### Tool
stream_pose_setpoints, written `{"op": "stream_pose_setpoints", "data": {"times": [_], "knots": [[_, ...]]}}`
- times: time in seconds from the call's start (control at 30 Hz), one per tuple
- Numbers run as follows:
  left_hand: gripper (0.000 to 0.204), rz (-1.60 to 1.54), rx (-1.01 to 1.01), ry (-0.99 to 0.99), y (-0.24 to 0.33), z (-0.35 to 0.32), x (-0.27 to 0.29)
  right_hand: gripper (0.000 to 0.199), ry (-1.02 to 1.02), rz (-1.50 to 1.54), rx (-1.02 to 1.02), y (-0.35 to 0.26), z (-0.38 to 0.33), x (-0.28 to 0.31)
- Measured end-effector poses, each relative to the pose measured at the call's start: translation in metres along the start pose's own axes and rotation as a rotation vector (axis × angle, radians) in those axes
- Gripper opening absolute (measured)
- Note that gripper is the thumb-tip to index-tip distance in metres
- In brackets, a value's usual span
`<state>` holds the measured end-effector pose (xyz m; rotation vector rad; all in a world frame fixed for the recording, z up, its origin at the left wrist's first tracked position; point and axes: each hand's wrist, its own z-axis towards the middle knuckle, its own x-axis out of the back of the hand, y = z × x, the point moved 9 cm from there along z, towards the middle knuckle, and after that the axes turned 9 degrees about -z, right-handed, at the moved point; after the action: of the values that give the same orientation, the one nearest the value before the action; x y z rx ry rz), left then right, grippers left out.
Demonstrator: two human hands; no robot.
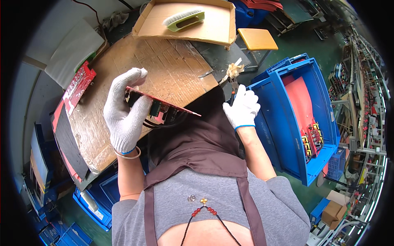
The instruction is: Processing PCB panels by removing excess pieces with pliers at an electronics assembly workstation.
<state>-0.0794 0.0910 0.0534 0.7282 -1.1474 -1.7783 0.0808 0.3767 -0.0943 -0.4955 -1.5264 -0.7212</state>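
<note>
My left hand (127, 108), in a white knit glove, grips a red circuit board (172, 107) by its edge, thumb on one side and fingers on the other. The board is tilted, with dark components and black wires (164, 124) on its underside. My right hand (243, 107), gloved too, is closed round a small pair of pliers (233, 91) with orange and black handles. Their metal jaws point away from me, close to a cream-coloured tuft (235, 70) that I cannot identify. The pliers are apart from the board.
A worn cardboard sheet (164, 53) covers the table. Another red board (80, 86) lies at its left edge. Beyond is a cardboard tray (143, 26) holding a green brush (186, 21). A blue crate (301, 141) with boards stands right, near a yellow-topped stool (257, 39).
</note>
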Motion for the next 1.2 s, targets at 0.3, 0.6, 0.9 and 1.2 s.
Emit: {"op": "stream_pose_setpoints", "data": {"times": [0.3,0.6,0.9,1.2], "knots": [[0.055,0.006,-0.035,-0.025,0.005,-0.001,0.001,0.107,-0.011,0.038,0.087,-0.015,0.014,0.017],[0.055,0.004,0.003,-0.016,0.003,-0.002,0.003,0.099,0.218,0.032,0.264,-0.013,0.029,0.029],[0.054,-0.033,0.005,0.022,-0.002,0.0,0.008,0.109,-0.277,0.297,0.316,-0.016,0.055,0.023],[0.053,-0.054,0.011,0.036,-0.001,-0.006,0.011,0.113,-0.2,0.425,0.316,-0.018,0.048,0.015]]}}
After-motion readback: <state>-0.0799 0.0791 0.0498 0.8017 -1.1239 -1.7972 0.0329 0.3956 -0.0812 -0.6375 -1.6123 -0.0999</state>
